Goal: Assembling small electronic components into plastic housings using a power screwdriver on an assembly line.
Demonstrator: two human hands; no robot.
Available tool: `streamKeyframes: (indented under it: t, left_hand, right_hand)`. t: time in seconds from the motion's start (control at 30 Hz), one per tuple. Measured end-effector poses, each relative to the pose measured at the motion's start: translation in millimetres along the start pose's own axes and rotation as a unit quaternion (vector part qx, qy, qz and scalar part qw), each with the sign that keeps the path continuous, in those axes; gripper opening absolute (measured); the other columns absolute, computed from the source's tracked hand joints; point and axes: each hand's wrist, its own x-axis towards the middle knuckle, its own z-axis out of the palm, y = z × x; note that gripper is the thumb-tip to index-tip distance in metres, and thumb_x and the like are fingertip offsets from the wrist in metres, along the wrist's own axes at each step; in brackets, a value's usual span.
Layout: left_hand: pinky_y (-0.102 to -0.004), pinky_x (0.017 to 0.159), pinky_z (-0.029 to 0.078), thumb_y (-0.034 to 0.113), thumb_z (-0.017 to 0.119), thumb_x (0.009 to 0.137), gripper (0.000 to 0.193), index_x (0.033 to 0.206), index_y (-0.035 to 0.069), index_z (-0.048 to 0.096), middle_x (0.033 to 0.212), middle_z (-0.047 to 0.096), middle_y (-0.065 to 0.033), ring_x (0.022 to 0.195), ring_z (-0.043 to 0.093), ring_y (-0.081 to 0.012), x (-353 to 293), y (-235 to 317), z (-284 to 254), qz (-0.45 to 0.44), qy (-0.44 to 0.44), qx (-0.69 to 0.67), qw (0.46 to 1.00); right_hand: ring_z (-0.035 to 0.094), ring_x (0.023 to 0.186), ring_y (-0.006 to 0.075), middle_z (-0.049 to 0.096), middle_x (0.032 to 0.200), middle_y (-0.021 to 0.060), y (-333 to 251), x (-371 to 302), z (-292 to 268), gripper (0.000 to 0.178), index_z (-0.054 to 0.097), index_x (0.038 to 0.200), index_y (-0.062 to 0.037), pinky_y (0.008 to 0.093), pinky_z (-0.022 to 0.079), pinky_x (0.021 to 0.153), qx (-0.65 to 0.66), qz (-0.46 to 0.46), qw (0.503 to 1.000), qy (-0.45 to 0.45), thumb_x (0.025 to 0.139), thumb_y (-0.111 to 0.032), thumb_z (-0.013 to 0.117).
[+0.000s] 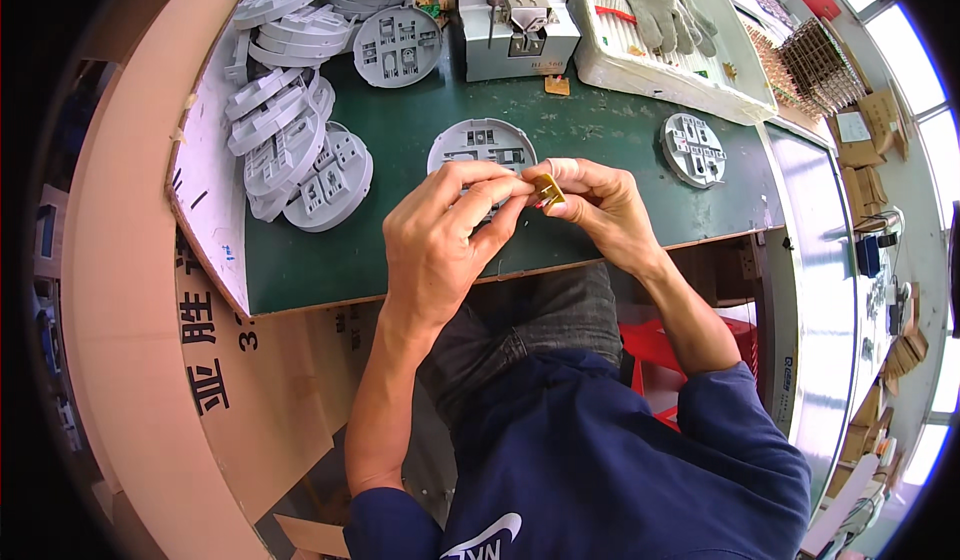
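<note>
In front of me, over the table's near part, both of my hands meet at a small brass-coloured metal plate [549,191]. My right hand [598,200] pinches this plate between thumb and fingers. The closed fingertips of my left hand [455,225] press together at the plate's left end; what lies between them is hidden. A tiny red bit shows beneath the plate. Just behind my left hand lies a round grey plastic base [483,140] with moulded slots, partly covered by my fingers.
Stacked grey bases [290,150] fill the table's left side. One base [693,150] lies at right. A bench machine [518,45] stands at the back, with a brass-coloured piece [557,85] before it. A white tray [640,80] holds gloves [650,5]. Cardboard [140,260] borders the left.
</note>
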Motion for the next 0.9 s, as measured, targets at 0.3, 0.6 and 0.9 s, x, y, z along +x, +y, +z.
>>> streamKeyframes:
  t: [0.3, 0.6, 0.9]
  left_hand:
    - [-0.0297, 0.068, 0.054, 0.001, 0.082, 0.084, 0.020, 0.102, 0.006, 0.077, 0.102, 0.071, -0.0052, 0.087, 0.068, -0.0180, -14, 7, 11, -0.069, 0.044, -0.060, 0.995]
    - [-0.0291, 0.067, 0.054, 0.003, 0.082, 0.085, 0.016, 0.100, 0.006, 0.077, 0.100, 0.071, -0.0047, 0.088, 0.068, -0.0164, -18, 3, 14, -0.095, 0.048, -0.062, 0.992]
    - [-0.0480, 0.102, 0.048, 0.038, 0.087, 0.080, 0.071, 0.136, 0.005, 0.060, 0.137, 0.056, -0.0194, 0.125, 0.055, -0.0380, -8, -13, -10, -0.158, -0.013, 0.063, 0.985]
  right_hand:
    - [0.065, 0.118, 0.0170, 0.071, 0.125, 0.0086, 0, 4, 5, 0.036, 0.067, 0.129, -0.0008, 0.0362, 0.050, 0.109, 0.031, -0.003, 0.999, 0.014, 0.094, -0.009, 0.074]
    - [0.064, 0.117, 0.0161, 0.071, 0.123, 0.0081, 6, 3, 9, 0.034, 0.066, 0.128, 0.0003, 0.0353, 0.050, 0.108, 0.000, -0.010, 1.000, 0.029, 0.096, -0.006, 0.072]
    - [0.070, 0.109, 0.0183, 0.073, 0.114, 0.0113, -33, 47, -6, 0.038, 0.065, 0.132, -0.0005, 0.0324, 0.055, 0.096, -0.333, -0.052, 0.940, 0.062, 0.095, -0.005, 0.071]
